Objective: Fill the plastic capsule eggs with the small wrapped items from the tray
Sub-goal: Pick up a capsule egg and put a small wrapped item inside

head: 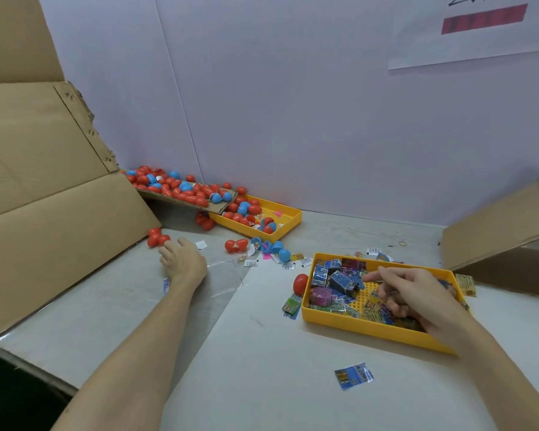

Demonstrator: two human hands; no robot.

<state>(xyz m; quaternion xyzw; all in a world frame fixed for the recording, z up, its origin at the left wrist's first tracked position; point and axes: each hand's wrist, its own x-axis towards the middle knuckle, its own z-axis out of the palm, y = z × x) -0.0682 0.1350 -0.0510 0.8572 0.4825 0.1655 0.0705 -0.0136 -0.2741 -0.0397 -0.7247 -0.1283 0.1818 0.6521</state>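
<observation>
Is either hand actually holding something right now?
It cannot be told. The left hand reaches toward an open red egg; the right hand reaches into the tray, fingers curled over the packets.

Cardboard flaps (pixel 44 188) flank the table; a rubber band (pixel 403 243) (perhaps) lies near.

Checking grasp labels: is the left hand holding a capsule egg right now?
No, the left hand lies on the table with fingers beside a red open capsule egg, nothing gripped.
</observation>
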